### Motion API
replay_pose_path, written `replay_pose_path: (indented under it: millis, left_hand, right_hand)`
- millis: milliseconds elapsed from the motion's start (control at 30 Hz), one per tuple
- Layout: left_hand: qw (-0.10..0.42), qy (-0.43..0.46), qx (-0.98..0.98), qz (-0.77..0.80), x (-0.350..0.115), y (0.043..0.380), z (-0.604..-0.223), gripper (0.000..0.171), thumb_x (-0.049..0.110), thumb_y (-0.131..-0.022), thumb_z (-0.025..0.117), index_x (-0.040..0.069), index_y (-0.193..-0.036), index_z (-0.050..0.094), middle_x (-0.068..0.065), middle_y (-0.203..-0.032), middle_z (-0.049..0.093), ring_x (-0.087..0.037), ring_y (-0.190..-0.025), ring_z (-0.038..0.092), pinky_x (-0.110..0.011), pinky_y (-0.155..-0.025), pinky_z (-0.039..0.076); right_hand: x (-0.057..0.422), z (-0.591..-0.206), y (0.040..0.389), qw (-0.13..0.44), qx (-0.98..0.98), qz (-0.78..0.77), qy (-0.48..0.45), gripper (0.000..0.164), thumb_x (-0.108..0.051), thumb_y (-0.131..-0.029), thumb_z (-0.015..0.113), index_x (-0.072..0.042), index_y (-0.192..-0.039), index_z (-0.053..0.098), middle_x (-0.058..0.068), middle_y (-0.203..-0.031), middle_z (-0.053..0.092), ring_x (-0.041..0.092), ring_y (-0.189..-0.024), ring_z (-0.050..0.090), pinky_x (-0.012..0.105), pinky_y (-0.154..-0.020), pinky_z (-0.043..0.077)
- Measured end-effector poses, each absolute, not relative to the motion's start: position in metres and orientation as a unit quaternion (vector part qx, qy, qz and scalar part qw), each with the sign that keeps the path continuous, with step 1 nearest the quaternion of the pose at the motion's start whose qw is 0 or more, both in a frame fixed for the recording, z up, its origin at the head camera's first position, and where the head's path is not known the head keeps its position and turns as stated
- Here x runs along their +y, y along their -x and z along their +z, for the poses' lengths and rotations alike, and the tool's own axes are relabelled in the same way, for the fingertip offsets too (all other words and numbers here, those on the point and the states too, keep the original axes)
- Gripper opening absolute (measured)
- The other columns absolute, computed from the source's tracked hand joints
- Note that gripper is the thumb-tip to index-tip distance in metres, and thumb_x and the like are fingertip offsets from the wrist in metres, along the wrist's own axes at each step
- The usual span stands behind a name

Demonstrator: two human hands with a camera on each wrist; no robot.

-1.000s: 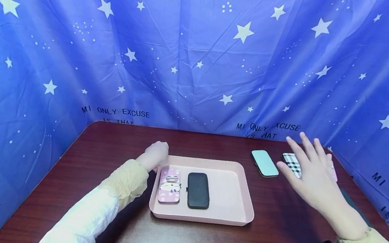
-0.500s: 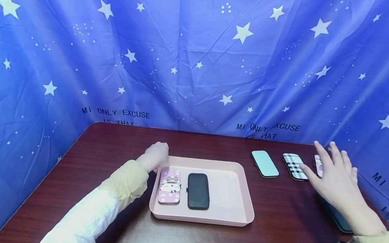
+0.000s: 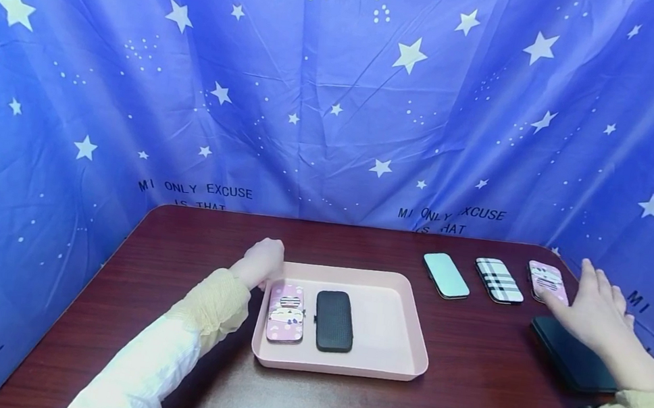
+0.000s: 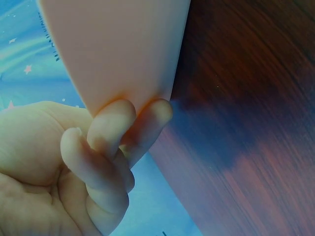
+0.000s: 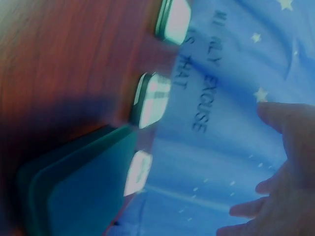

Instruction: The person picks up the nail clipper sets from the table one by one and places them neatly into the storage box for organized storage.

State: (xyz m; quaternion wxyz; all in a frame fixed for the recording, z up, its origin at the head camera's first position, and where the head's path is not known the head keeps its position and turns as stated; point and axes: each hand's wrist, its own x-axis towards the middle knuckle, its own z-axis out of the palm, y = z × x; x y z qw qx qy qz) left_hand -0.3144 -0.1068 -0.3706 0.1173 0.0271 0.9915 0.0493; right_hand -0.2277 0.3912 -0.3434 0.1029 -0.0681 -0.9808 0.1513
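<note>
1. Pink, probably light and stiff, the tray (image 3: 387,334) sits before us; our left hand (image 3: 261,260) pinches its far-left rim, a sound hold.
2. Right of the tray, our right hand (image 3: 598,315) is spread, fingers holding nothing; the dark box (image 3: 569,353) looks stiff, best gripped by its sides.
3. Beyond the tray's right side, near the far edge of the table (image 3: 352,248), three cases (image 3: 499,281) leave us room.

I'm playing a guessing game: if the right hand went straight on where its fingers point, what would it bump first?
Probably the blue curtain, where the right hand points. The pink case by its thumb looks off to the side, but the hand's height is hard to tell.
</note>
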Motion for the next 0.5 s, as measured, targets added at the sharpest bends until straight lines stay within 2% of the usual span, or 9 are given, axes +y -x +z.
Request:
replay_pose_path:
  millis: [133,333,500]
  left_hand:
    - [0.116,-0.026,0.992,0.047,-0.107,0.314,-0.371,0.026,-0.010,-0.060,0.067,0.000,-0.083,0.061,-0.015,-0.070,0.061,-0.019,-0.050,0.062,-0.027,-0.039,0.051]
    - [0.116,-0.024,0.992,0.046,-0.106,0.315,-0.371,0.028,-0.010,-0.060,0.067,0.000,-0.085,0.061,-0.015,-0.070,0.061,-0.019,-0.049,0.061,-0.027,-0.038,0.051]
    - [0.119,-0.022,0.991,0.048,-0.105,0.316,-0.372,0.027,-0.009,-0.061,0.067,-0.001,-0.086,0.061,-0.016,-0.071,0.062,-0.018,-0.047,0.061,-0.026,-0.038,0.051]
  right_hand:
    - [0.407,-0.354,0.230,0.074,-0.982,0.150,0.091,0.105,-0.058,-0.089,0.048,0.013,-0.142,-0.007,0.049,-0.136,0.007,0.070,-0.119,0.010,0.086,-0.080,0.016]
    - [0.426,-0.368,0.231,0.056,-0.985,0.132,0.092,0.100,-0.050,-0.091,0.047,0.028,-0.133,0.002,0.056,-0.122,0.019,0.067,-0.111,0.022,0.075,-0.087,0.023]
    - [0.436,-0.374,0.231,0.015,-0.984,0.128,0.125,0.097,-0.054,-0.090,0.046,0.031,-0.123,0.014,0.054,-0.110,0.028,0.069,-0.099,0.031,0.071,-0.080,0.031]
